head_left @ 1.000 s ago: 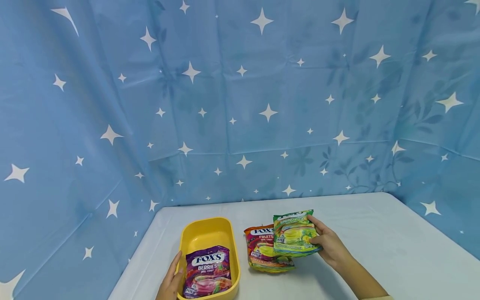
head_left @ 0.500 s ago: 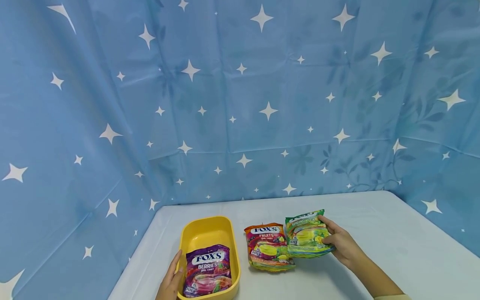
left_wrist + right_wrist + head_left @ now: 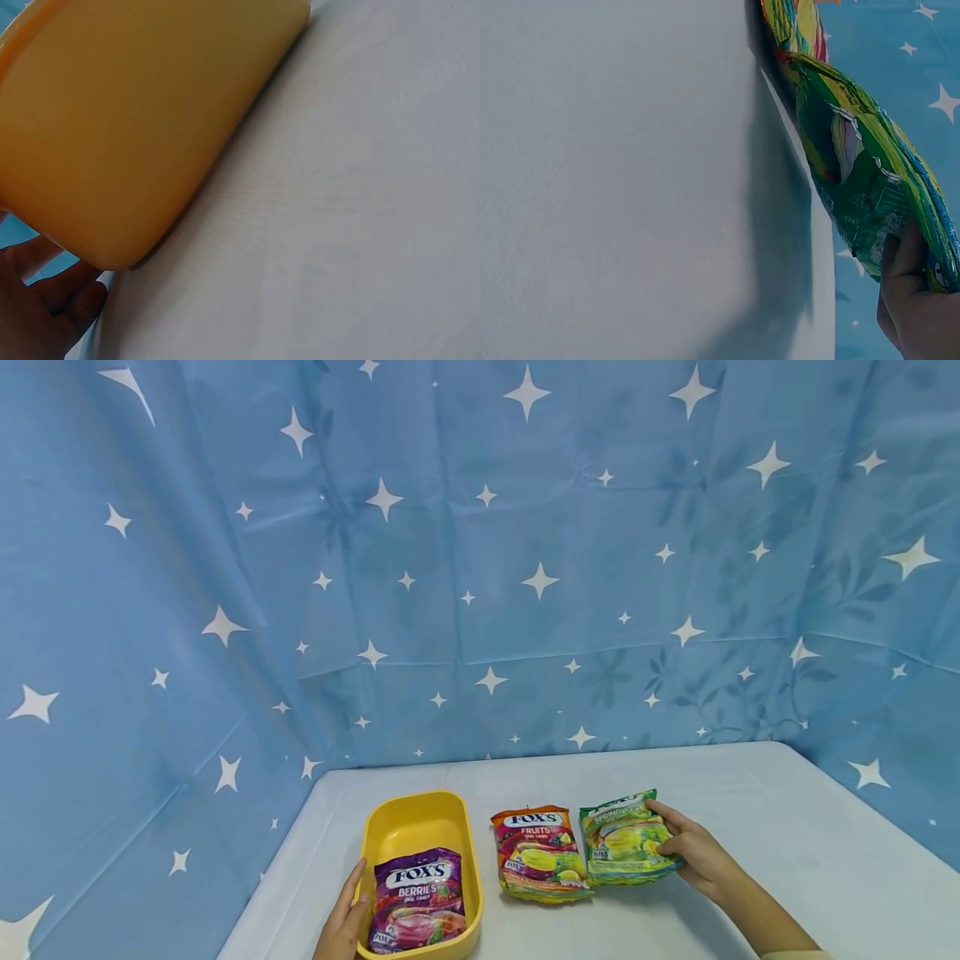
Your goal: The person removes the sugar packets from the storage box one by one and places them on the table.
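Observation:
My right hand [image 3: 701, 858] pinches the right side of a green "Fox's Spring Tea" candy bag [image 3: 622, 839], thumb in front. In the right wrist view, the green bag [image 3: 862, 180] is tilted, its hand-held end raised over the white table. Its left edge meets a red-orange "Fox's Fruits" candy bag [image 3: 536, 856] lying on the table. My left hand [image 3: 343, 920] holds the left side of a yellow container [image 3: 405, 806], thumb at the rim. A purple "Fox's Berries" candy bag [image 3: 417, 900] lies inside. The left wrist view shows fingers [image 3: 75, 289] against the container's outer wall.
The table [image 3: 757, 827] has a white cover and rounded far corners. A blue curtain with white stars [image 3: 480, 568] hangs behind it and along both sides.
My right hand has moved the green bag to the right and lowered it, uncovering the red-orange bag. My left hand and the container have stayed in place.

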A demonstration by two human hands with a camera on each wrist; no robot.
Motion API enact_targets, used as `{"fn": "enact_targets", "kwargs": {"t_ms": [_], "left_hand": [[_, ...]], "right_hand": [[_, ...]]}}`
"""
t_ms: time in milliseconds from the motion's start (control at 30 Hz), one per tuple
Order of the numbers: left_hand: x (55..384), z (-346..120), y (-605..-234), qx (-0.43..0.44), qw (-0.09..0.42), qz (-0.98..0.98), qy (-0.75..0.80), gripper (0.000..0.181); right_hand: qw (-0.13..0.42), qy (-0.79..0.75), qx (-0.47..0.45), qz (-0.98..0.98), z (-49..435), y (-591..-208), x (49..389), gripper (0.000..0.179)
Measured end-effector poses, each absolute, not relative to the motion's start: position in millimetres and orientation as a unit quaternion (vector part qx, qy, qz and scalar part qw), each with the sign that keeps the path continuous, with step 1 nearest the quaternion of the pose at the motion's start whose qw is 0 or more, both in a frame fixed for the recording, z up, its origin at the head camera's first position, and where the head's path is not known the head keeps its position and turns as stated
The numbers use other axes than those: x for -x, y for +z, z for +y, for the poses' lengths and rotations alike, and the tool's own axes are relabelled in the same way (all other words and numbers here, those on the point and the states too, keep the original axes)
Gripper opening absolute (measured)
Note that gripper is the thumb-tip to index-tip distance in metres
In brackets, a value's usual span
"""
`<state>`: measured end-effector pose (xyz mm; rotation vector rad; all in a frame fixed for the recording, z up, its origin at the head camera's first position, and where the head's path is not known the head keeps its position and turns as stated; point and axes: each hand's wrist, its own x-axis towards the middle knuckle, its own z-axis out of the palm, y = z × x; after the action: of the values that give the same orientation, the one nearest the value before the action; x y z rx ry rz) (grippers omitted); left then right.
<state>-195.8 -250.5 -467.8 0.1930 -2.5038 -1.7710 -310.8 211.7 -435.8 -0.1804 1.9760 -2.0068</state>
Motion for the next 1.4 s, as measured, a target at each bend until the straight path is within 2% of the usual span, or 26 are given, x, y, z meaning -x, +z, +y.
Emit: {"fn": "enact_targets", "kwargs": {"t_ms": [467,800,1133,1400], "left_hand": [[194,-251,-471,-0.079,0.036,-0.816,-0.571,0.054],[193,-250,-470,-0.077,0.031,-0.8,-0.595,0.057],[195,-247,-464,-0.103,0.03,-0.814,-0.571,0.06],[196,-245,-465,-0.106,0.028,-0.816,-0.568,0.058]], "right_hand": [[0.182,-0.658,0.066,0.727,226,-439,314,0.081],[0.178,-0.622,0.03,0.762,233,-441,318,0.083],[0.179,-0.558,0.022,0.81,237,-444,323,0.076],[0.115,-0.513,-0.014,0.851,222,-441,326,0.067]]}}
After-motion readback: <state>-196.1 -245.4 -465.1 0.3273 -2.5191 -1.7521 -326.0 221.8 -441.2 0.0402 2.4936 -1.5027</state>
